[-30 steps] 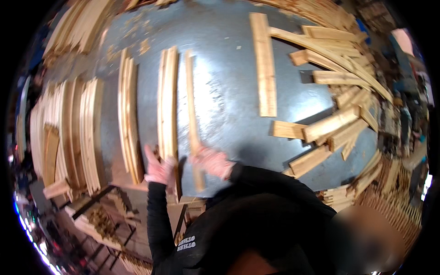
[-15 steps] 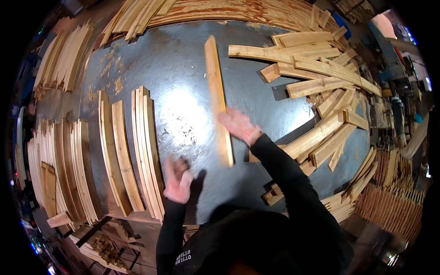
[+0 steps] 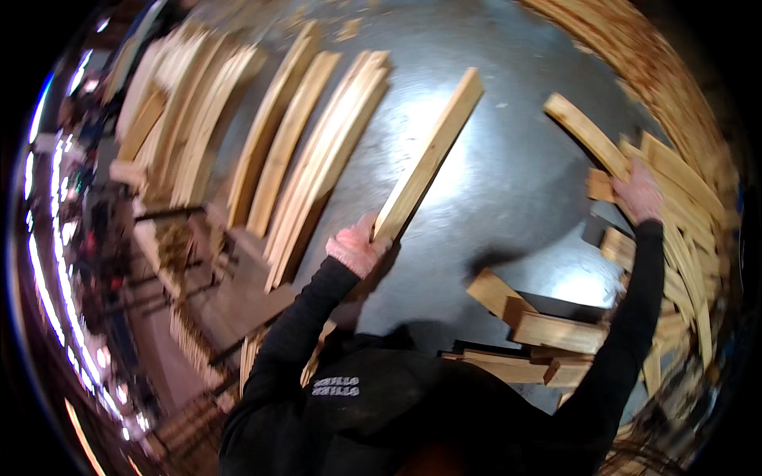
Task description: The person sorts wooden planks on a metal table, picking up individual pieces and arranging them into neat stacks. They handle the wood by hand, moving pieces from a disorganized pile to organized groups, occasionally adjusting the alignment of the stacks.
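- From my end I make out two short lines of white lettering [image 3: 336, 386] on the black garment [image 3: 413, 408], at the lower centre of the frame.
- The surface I look down on is a smooth blue-grey table [image 3: 508, 170], with bright glare at its centre and lower right.
- A wood-grained sheet [image 3: 647, 59] curves along the upper right; a streak of lights [image 3: 55, 214] runs down the left edge, in a dim, blurred room.
- I see upright-standing rows of boards [image 3: 333, 159] from the upper left toward the centre, and a loose pile of boards [image 3: 675, 262] at the right.
- The left hand [image 3: 357, 247], left of centre, is curled closed around the near end of a pale board [image 3: 432, 151], which slants up toward the upper centre.
- The right hand [image 3: 640, 197], at the right, touches another board [image 3: 583, 127] with bent fingers; I cannot tell whether it grips it.
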The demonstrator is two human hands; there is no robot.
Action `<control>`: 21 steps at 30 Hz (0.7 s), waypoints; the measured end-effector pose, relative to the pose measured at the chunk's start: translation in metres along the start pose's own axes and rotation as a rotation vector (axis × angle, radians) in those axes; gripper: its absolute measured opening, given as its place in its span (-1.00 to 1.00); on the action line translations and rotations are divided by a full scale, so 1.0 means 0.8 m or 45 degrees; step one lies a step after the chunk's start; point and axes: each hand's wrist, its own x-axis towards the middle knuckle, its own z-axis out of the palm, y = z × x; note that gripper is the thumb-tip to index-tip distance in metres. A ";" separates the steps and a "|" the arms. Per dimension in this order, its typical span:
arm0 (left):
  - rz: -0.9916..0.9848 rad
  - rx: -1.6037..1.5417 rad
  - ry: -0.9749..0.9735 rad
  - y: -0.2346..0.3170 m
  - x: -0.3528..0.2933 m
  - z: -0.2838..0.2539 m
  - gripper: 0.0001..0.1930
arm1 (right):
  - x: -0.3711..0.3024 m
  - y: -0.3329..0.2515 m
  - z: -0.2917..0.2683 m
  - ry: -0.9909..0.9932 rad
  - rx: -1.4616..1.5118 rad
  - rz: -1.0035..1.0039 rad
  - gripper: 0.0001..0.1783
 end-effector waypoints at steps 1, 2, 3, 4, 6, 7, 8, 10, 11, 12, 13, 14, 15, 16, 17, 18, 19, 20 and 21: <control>-0.094 0.138 0.043 -0.010 -0.009 -0.013 -0.53 | -0.012 -0.016 -0.002 -0.027 -0.054 0.004 -0.14; -0.044 0.130 0.182 -0.029 -0.019 -0.022 -0.50 | -0.026 -0.026 0.002 -0.034 -0.140 -0.057 -0.14; 0.008 0.165 0.294 -0.061 -0.030 -0.020 -0.47 | -0.039 -0.033 0.003 -0.034 -0.237 -0.112 -0.14; 0.056 0.349 0.449 -0.084 -0.036 -0.017 -0.46 | -0.054 -0.040 0.005 -0.070 -0.262 -0.188 -0.13; 0.040 0.554 0.587 -0.138 -0.046 -0.008 -0.45 | -0.075 -0.070 -0.004 -0.315 -0.204 -0.274 -0.09; -0.120 0.616 0.478 -0.134 -0.043 -0.014 -0.46 | -0.090 -0.069 0.001 -0.242 -0.190 -0.419 -0.14; -0.056 0.465 0.432 -0.142 -0.040 -0.018 -0.46 | -0.108 -0.096 -0.018 -0.271 -0.167 -0.510 -0.16; -0.097 0.209 0.336 -0.121 -0.047 -0.034 -0.50 | -0.149 -0.157 -0.055 -0.354 -0.132 -0.708 -0.21; -0.113 -0.073 0.330 -0.108 -0.051 -0.038 -0.58 | -0.160 -0.186 -0.069 -0.397 -0.113 -0.820 -0.24; -0.082 -0.493 0.241 -0.104 -0.052 -0.039 -0.57 | -0.165 -0.206 -0.079 -0.431 -0.090 -0.923 -0.27; -0.046 -0.918 0.130 -0.100 -0.052 -0.038 -0.55 | -0.171 -0.216 -0.076 -0.381 -0.081 -1.071 -0.34; -0.083 -0.932 -0.001 -0.077 -0.050 -0.054 -0.55 | -0.175 -0.223 -0.066 -0.330 -0.070 -1.206 -0.41; -0.063 -1.079 -0.015 -0.080 -0.048 -0.045 -0.55 | -0.178 -0.240 -0.066 -0.439 -0.240 -1.237 -0.44; -0.041 -1.222 -0.037 -0.087 -0.041 -0.031 -0.55 | -0.179 -0.256 -0.065 -0.549 -0.405 -1.257 -0.47; -0.023 -1.363 -0.060 -0.089 -0.036 -0.022 -0.55 | -0.183 -0.264 -0.058 -0.545 -0.509 -1.270 -0.47; 0.021 -1.453 -0.129 -0.080 -0.035 -0.018 -0.54 | -0.188 -0.269 -0.050 -0.547 -0.619 -1.266 -0.47; 0.027 -1.548 -0.202 -0.081 -0.034 -0.008 -0.54 | -0.189 -0.272 -0.042 -0.545 -0.726 -1.271 -0.47; 0.045 -1.536 -0.234 -0.081 -0.035 0.001 -0.54 | -0.188 -0.275 -0.030 -0.735 -0.614 -1.115 -0.45; 0.064 -1.518 -0.268 -0.079 -0.036 0.008 -0.54 | -0.189 -0.276 -0.023 -0.913 -0.487 -0.951 -0.42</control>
